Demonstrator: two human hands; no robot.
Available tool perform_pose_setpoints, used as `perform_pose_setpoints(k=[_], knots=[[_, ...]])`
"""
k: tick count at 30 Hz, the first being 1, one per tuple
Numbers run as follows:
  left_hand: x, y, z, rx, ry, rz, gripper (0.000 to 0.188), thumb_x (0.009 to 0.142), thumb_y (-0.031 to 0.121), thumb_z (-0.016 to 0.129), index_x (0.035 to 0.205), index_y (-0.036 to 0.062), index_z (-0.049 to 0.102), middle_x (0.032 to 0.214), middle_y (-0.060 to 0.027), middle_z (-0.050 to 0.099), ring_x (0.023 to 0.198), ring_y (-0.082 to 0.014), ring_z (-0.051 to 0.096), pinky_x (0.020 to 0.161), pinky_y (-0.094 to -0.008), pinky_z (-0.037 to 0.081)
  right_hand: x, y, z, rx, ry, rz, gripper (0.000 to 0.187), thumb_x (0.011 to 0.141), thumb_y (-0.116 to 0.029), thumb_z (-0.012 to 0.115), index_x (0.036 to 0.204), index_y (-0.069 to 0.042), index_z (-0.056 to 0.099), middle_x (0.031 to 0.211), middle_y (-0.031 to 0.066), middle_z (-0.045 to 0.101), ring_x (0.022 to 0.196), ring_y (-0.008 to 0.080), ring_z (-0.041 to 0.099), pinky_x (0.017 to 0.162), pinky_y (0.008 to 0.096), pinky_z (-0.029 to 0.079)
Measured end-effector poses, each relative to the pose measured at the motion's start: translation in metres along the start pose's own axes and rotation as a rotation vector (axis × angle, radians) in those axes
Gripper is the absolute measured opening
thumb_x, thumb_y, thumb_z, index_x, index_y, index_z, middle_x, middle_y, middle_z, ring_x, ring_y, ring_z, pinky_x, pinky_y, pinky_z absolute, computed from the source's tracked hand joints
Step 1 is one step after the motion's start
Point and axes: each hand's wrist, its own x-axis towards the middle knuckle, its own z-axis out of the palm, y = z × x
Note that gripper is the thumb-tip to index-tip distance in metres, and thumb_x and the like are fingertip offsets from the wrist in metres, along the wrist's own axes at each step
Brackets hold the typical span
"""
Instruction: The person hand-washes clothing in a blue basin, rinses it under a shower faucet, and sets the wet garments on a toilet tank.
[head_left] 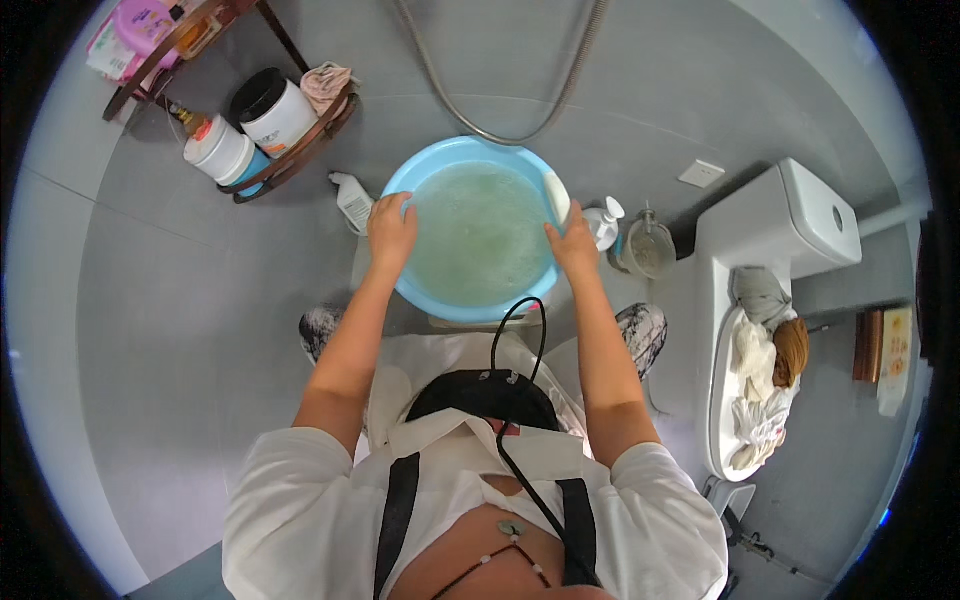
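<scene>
A round light-blue basin of cloudy greenish water sits in front of me between my knees. At its left rim is my left hand, fingertips bent over the edge. My right hand grips the opposite rim, thumb on the inner side and fingers outside. Just beyond the right fingers, a long white piece lies along the rim; its kind is unclear. The water hides the basin's bottom, and no cloth shows through it.
A white bottle stands left of the basin; a white pump bottle and a clear container stand right. Clothes lie on the white toilet. A shower hose hangs behind. A corner shelf holds jars.
</scene>
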Motion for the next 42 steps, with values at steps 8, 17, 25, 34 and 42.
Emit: perform_pose_setpoints(k=[8,17,25,34,42], knots=[[-0.031,-0.031,0.011,-0.136,0.029,-0.228,0.056,0.072,-0.003,0.053,0.124,0.0011,0.033,0.127,-0.0226,0.028,0.116,-0.0385,0.032,0.097,-0.0421,0.028,0.016,0.008,0.031,0.138,0.173,-0.110,0.055,0.073,-0.004,0.054,0.124,-0.003,0.034,0.111,0.0232,0.048,0.102,0.0373,0.047,0.083,0.0403,0.039],[-0.041,-0.042,0.019,-0.238,-0.120,-0.463,0.061,0.079,0.000,0.049,0.130,-0.0034,0.016,0.126,-0.0260,0.026,0.114,-0.0385,0.035,0.095,-0.0403,0.030,0.012,-0.002,0.017,0.144,0.104,0.108,0.042,0.072,-0.007,0.059,0.109,0.000,0.042,0.096,0.0256,0.055,0.089,0.0409,0.054,0.076,0.0444,0.042],[-0.042,-0.053,0.016,-0.097,-0.168,-0.368,0.063,0.078,0.001,0.050,0.130,-0.0041,0.016,0.123,-0.0264,0.029,0.110,-0.0390,0.037,0.092,-0.0408,0.032,0.013,0.014,0.029,0.151,0.086,0.223,0.040,0.071,-0.009,0.059,0.106,0.000,0.043,0.090,0.0255,0.056,0.084,0.0413,0.055,0.071,0.0442,0.044],[-0.025,-0.039,0.018,-0.092,-0.103,-0.376,0.058,0.077,0.004,0.051,0.128,-0.0037,0.022,0.118,-0.0264,0.033,0.105,-0.0406,0.039,0.088,-0.0413,0.035,0.008,-0.001,0.016,0.167,0.111,0.135,0.041,0.069,-0.006,0.061,0.107,0.000,0.044,0.093,0.0256,0.056,0.087,0.0403,0.055,0.073,0.0441,0.044],[-0.040,-0.052,0.020,-0.094,-0.095,-0.407,0.063,0.072,0.003,0.055,0.127,-0.0033,0.024,0.117,-0.0235,0.036,0.107,-0.0374,0.040,0.089,-0.0414,0.034,0.014,0.018,0.031,0.177,0.084,0.103,0.041,0.068,-0.008,0.061,0.102,0.007,0.044,0.090,0.0282,0.055,0.086,0.0426,0.054,0.076,0.0441,0.043]])
